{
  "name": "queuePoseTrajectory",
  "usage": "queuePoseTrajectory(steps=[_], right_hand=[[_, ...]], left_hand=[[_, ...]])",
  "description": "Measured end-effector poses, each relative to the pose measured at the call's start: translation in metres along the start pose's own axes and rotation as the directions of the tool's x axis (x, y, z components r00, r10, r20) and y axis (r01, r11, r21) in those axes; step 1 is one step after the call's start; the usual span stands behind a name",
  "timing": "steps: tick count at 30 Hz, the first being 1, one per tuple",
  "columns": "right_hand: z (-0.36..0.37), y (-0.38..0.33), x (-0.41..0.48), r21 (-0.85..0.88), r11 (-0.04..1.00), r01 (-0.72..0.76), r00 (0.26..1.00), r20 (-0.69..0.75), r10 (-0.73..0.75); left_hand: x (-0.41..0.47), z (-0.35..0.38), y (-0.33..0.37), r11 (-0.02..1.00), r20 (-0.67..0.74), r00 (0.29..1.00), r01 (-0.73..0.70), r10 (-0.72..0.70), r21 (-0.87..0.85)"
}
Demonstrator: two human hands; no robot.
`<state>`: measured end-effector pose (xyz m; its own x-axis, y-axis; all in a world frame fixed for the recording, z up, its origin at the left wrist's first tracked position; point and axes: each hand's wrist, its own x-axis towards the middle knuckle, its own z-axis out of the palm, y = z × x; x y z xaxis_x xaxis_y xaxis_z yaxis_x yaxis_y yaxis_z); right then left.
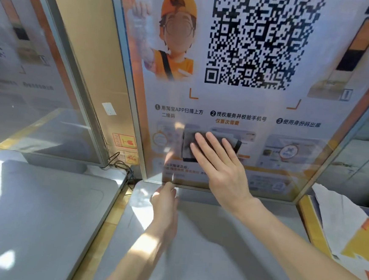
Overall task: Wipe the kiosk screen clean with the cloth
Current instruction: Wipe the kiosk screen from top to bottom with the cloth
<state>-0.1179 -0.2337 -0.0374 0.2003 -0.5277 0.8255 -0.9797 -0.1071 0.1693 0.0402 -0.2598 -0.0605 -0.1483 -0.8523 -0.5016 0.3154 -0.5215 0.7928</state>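
Forearms reach in from the bottom edge, crossing a grey table that is streaked with sunlight. The left hand is low, with its fingertips at the bottom frame of the screen. It is blurred, but it seems to hold nothing, so I judge its grip loose and open, steadying rather than working.

The right hand does the wiping. Its grip is open, with the fingers straight and spread and the palm flat, pressing the cloth against the glass. The cloth is a dark grey folded pad. It sits in the lower band of the screen, near the middle, over the row of small instruction pictures. It is well below the QR code and above the orange strip at the foot.

Wiping is clearly under way, though how far along is hard to say. Glare and a pale haze lie over most of the glass, and no clear line divides wiped from unwiped areas. No streaks or smudges stand out around the cloth. My guess is that the bottom strip and the lower corners remain to be done. Whether the upper part has been done cannot be told.

A second screen stands to the left, cables trail between the two, and loose papers lie on the right.
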Motion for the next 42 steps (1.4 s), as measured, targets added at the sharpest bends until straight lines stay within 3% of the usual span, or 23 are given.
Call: queuePoseTrajectory(steps=[3, 13, 21, 25, 31, 42], right_hand=[[0.008, -0.003, 0.001, 0.006, 1.000, 0.003, 1.000, -0.027, -0.003], [-0.007, 0.025, -0.063, -0.044, 0.958, 0.284, 0.932, 0.249, -0.265], [-0.025, 0.037, -0.019, -0.061, 0.998, -0.030, 0.999, -0.021, 0.029], [-0.015, 0.038, -0.041, -0.041, 0.999, 0.010, 1.000, 0.012, -0.009], [-0.017, 0.046, -0.098, -0.051, 0.980, 0.195, 0.958, 0.226, -0.178], [-0.024, 0.049, -0.064, -0.027, 1.000, -0.015, 0.997, 0.073, 0.017]], left_hand=[[-0.002, 0.010, 0.003, 0.978, 0.047, 0.998, 0.054, -0.046, -0.200], [-0.001, 0.007, -0.006, 0.944, 0.039, 0.984, 0.177, -0.173, -0.280], [-0.010, 0.029, -0.029, 0.930, 0.097, 0.971, 0.239, -0.221, -0.279], [-0.014, 0.042, -0.040, 0.920, 0.122, 0.964, 0.262, -0.236, -0.291], [-0.018, 0.050, -0.048, 0.922, 0.156, 0.958, 0.277, -0.242, -0.271], [-0.022, 0.057, -0.058, 0.932, 0.166, 0.954, 0.285, -0.251, -0.223]])
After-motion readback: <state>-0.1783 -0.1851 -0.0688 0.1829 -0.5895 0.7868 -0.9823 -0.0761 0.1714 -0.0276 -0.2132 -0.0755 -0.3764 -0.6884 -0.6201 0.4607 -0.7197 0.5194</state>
